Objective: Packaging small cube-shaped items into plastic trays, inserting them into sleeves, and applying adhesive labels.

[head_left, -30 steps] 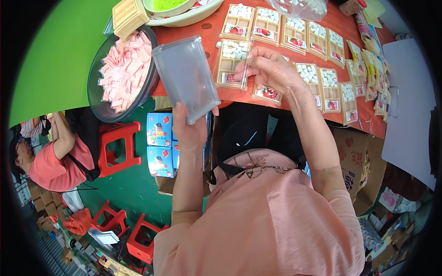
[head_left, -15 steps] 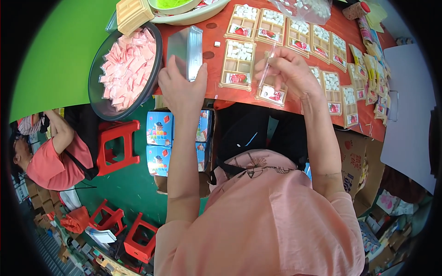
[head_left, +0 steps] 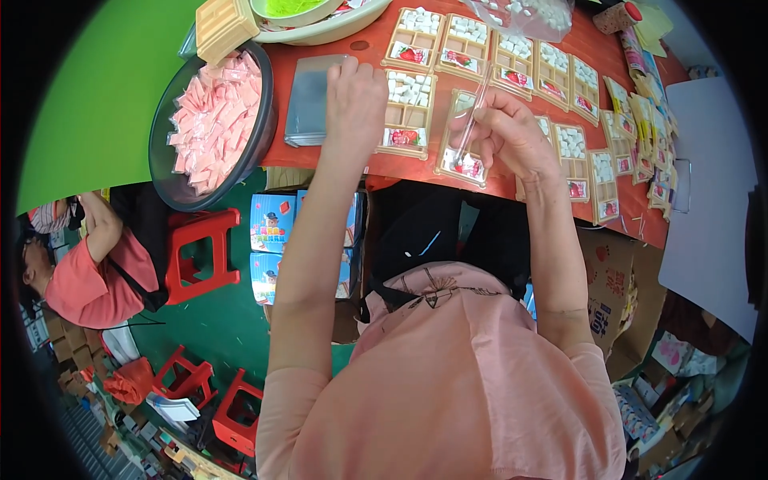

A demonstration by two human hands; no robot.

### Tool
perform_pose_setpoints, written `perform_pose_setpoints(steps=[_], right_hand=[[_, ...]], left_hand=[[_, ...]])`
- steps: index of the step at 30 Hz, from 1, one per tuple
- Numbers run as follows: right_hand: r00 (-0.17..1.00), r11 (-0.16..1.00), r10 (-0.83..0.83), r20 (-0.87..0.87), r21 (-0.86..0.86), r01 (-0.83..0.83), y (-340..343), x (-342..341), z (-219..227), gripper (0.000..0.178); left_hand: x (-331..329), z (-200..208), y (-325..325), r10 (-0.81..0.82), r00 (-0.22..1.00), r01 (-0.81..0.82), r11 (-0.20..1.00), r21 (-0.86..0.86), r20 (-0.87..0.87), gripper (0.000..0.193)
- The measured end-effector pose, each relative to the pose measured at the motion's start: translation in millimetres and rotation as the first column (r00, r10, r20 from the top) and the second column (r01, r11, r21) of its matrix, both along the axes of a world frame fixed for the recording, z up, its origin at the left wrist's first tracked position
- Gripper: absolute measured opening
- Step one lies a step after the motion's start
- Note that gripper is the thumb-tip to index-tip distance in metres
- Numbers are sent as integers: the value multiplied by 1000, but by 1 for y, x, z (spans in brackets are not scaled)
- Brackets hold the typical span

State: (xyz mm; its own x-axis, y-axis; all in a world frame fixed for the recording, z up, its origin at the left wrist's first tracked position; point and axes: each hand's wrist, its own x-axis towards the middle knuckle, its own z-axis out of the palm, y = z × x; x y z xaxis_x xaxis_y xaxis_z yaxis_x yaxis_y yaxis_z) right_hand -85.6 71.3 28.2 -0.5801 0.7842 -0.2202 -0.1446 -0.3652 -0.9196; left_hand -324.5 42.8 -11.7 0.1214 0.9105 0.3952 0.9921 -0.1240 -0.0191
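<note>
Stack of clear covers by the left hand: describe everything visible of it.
The stack of clear covers is rectangular and see-through, apparently stiff plastic, with a greyish sheen and layered edges on the near side. It lies flat on the red table, right of the dark basin and apart from it. The left hand hides its right part; whether they touch, I cannot tell.

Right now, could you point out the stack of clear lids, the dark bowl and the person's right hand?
Stack of clear lids (head_left: 306,106): head view, on its top face.
Dark bowl (head_left: 268,128): head view, on its right-hand wall.
Right hand (head_left: 514,138): head view, on the middle of the hand.
</note>
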Motion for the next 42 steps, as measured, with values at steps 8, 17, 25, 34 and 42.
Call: perform_pose_setpoints(steps=[8, 17, 25, 34, 42], right_hand=[[1000, 999, 30, 3, -38, -29, -7, 18, -12, 6], [998, 998, 58, -15, -39, -59, -1, 2, -17, 6], [993, 993, 68, 96, -104, -58, 2, -23, -17, 12], [819, 985, 4, 573, 139, -102, -17, -45, 9, 53], [581, 458, -559, 592, 804, -380, -11, -73, -25, 36]], left_hand=[[4, -11, 15, -139, 946, 94, 982, 163, 292, 5], [22, -5, -17, -62, 563, -83, 988, 131, 824, 12], [28, 10, -39, 235, -194, 58, 972, -228, 953, 39], [24, -21, -25, 265, 380, -217, 957, -193, 886, 32], [42, -14, -33, 324, 633, -305, 939, -158, 703, 21]])
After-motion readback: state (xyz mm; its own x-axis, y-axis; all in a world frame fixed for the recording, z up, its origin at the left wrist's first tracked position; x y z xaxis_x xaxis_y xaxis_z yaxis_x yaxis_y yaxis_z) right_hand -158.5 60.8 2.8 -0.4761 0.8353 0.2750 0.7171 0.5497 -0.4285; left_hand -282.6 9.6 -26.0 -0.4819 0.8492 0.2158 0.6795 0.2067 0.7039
